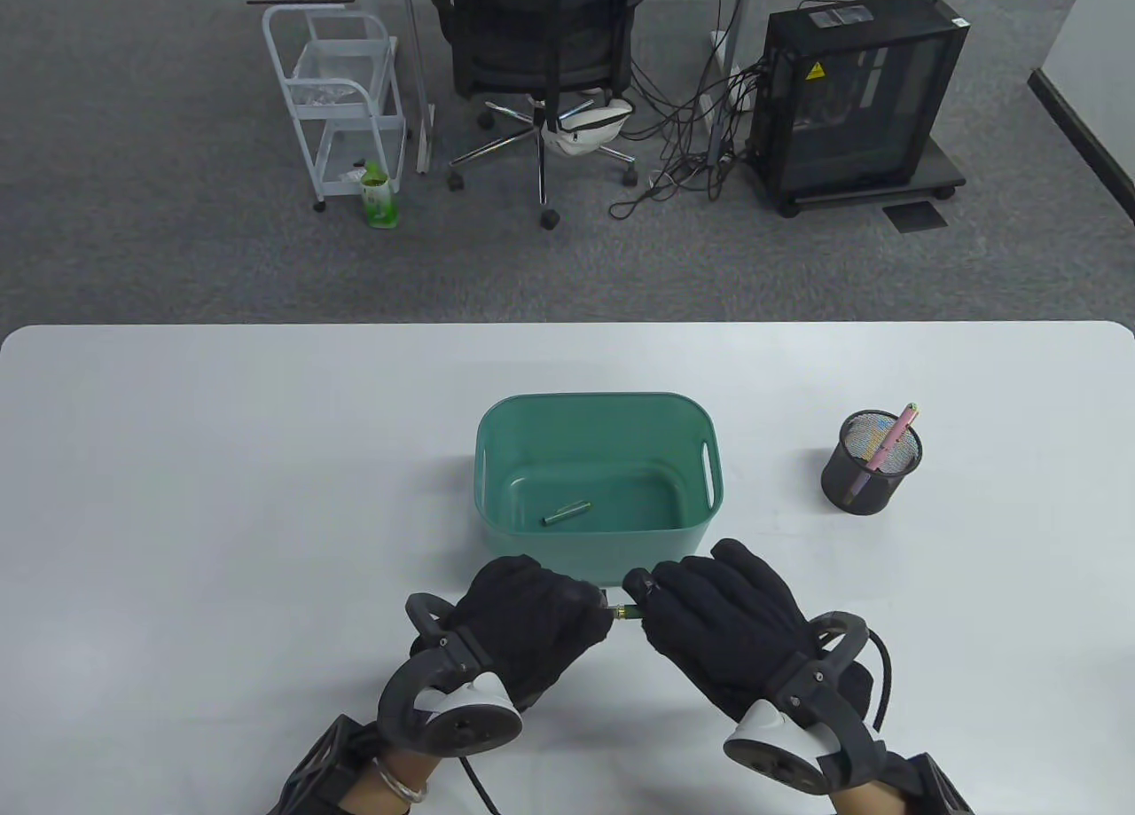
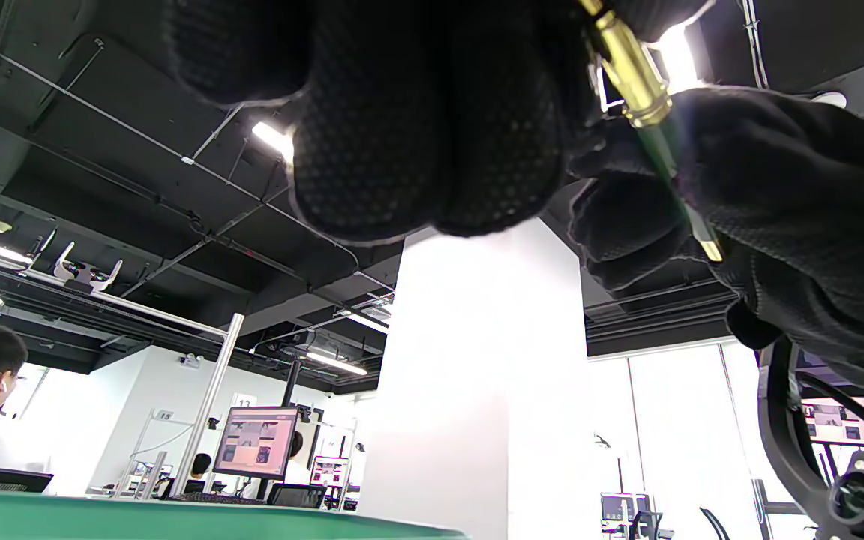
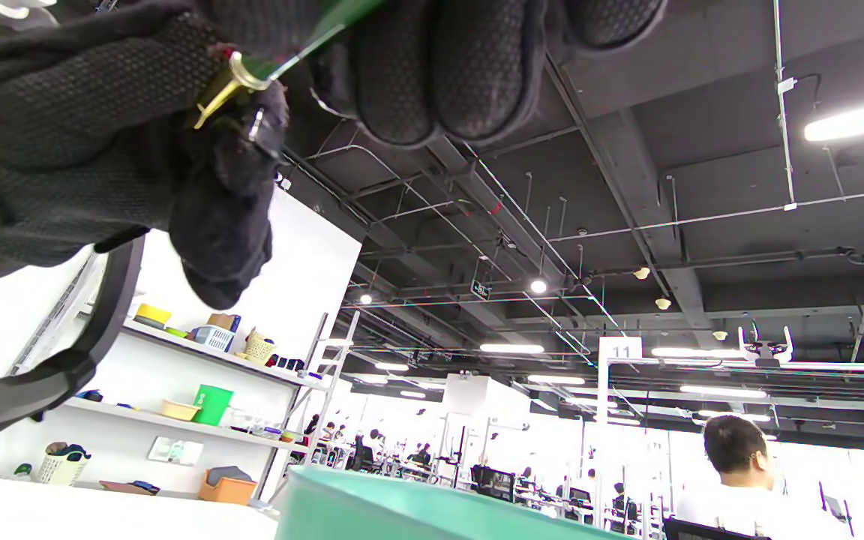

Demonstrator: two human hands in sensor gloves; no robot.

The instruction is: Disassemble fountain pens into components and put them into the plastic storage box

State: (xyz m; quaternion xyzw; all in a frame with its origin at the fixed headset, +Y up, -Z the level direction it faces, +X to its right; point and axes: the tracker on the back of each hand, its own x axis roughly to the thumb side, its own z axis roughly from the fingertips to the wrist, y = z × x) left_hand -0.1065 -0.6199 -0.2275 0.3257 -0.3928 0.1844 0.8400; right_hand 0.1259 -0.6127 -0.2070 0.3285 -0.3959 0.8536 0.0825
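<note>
A green fountain pen with gold trim (image 1: 623, 612) is held level just in front of the teal storage box (image 1: 497, 496). My left hand (image 1: 532, 620) grips one end and my right hand (image 1: 700, 611) grips the other; only a short stretch of pen shows between them. In the left wrist view the pen's gold band (image 2: 631, 71) and green barrel run between both gloves. The right wrist view shows the gold ring (image 3: 231, 79) and green barrel (image 3: 338, 16). One green pen part (image 1: 566, 513) lies on the box floor. A pink pen (image 1: 889, 438) stands in the black mesh cup (image 1: 864, 487).
The box sits mid-table, the mesh cup to its right. Beyond the table's far edge stand an office chair (image 1: 541, 43), a white cart (image 1: 341, 97) and a computer tower (image 1: 856, 97). The box rim (image 3: 417, 502) shows low in the right wrist view.
</note>
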